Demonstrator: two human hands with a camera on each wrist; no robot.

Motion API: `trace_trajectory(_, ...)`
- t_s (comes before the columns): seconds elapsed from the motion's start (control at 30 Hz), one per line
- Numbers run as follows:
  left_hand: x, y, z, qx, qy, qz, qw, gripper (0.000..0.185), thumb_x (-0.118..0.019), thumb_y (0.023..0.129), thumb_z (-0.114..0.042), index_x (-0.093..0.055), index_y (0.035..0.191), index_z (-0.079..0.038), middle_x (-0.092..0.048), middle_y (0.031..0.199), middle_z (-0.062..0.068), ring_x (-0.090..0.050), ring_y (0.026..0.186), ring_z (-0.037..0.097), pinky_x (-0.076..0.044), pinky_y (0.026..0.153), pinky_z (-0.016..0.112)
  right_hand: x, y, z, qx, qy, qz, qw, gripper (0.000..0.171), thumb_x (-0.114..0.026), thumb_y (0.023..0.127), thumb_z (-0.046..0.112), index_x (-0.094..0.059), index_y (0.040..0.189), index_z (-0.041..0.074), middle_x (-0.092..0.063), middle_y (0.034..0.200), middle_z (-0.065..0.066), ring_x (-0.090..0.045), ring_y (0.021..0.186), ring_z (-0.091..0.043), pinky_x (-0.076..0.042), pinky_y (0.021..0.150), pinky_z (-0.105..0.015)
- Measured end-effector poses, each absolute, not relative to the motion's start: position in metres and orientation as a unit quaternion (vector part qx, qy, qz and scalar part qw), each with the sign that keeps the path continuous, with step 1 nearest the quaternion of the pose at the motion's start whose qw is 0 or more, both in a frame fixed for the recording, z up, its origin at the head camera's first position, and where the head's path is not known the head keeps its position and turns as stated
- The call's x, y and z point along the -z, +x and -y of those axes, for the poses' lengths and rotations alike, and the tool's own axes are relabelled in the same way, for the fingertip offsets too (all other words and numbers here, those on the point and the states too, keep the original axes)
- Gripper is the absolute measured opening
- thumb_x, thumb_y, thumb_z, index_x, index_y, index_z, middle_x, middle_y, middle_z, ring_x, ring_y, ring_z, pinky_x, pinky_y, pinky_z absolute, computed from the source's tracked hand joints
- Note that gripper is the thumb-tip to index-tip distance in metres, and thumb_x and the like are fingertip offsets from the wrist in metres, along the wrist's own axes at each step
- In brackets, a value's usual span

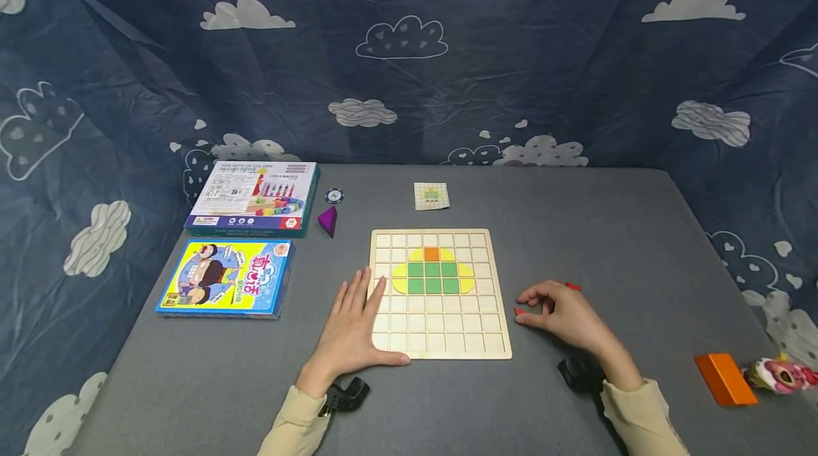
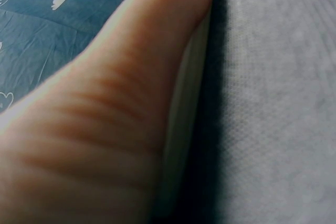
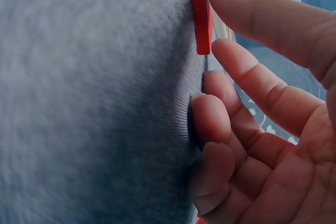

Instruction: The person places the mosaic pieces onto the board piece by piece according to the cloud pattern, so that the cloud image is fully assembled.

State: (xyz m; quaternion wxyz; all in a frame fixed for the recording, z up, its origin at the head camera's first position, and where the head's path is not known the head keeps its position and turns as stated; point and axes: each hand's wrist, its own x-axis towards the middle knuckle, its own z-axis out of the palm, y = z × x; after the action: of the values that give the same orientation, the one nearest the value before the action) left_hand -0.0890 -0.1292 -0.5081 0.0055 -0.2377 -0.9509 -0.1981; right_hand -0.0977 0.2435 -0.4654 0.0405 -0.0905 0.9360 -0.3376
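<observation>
**Two hands at the wooden grid board**

Right grip [image 1: 565, 314] first: I see my fingers bent loosely over the grey worktop [image 1: 607, 243], just to the right of the wooden grid board [image 1: 441, 342]. They are apart and clamp nothing. A small red piece [image 3: 201, 22] lies flat on the worktop at my fingertips. From the wrist view my first finger comes very near its top end, but I cannot tell if it touches. A second bit of red [image 1: 573, 287] peeks out behind my hand.

My left grip [image 1: 358, 324] lies flat with straight fingers. It rests on the near left corner of the board, with my thumb along the front edge.

On the board, green squares [image 1: 432, 278] sit in the middle. Yellow pieces [image 1: 400, 278] curve around them, and one orange square [image 1: 432, 254] sits on top.

Beyond the board lies a small picture card [image 1: 431, 196]. To the left I see a purple pyramid [image 1: 328, 220], a round chip [image 1: 334, 195] and two boxes: a white box [image 1: 255, 197] and a blue box [image 1: 226, 278]. Far to the right lie an orange block [image 1: 724, 378] and a pink toy [image 1: 782, 374].
</observation>
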Motion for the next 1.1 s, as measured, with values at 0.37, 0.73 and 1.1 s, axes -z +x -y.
trace_trajectory(0.37,0.507,-0.089,0.129,0.195,-0.235,0.952,0.001,0.129,-0.06,0.058,-0.084,-0.016,0.152,-0.008,-0.003,0.156,0.018,0.002,0.143,0.029,0.0,0.113,0.044,0.465,-0.095,-0.241,0.33,-0.106,-0.937,0.033,0.018,-0.085,0.07,0.015,-0.069,0.077,0.013,-0.055,0.075,0.001,-0.043,0.056,-0.008,-0.036,0.05,-0.024)
trace_trajectory(0.73,0.508,-0.088,0.129,0.194,-0.231,0.953,-0.005,0.129,-0.059,0.058,-0.085,-0.015,0.153,-0.009,-0.003,0.157,0.018,0.003,0.143,0.027,0.002,0.113,0.042,0.463,-0.088,-0.241,0.334,-0.119,-0.934,0.042,0.02,-0.083,0.073,0.013,-0.064,0.08,0.013,-0.054,0.073,0.002,-0.042,0.055,-0.006,-0.036,0.049,-0.024)
trace_trajectory(1.1,0.507,-0.088,0.128,0.197,-0.231,0.953,-0.003,0.129,-0.062,0.058,-0.083,-0.016,0.152,-0.008,-0.003,0.157,0.018,0.002,0.143,0.028,0.001,0.113,0.043,0.467,-0.087,-0.243,0.361,-0.107,-0.925,0.048,0.02,-0.083,0.073,0.014,-0.069,0.087,0.01,-0.056,0.073,0.006,-0.044,0.054,-0.007,-0.037,0.048,-0.024)
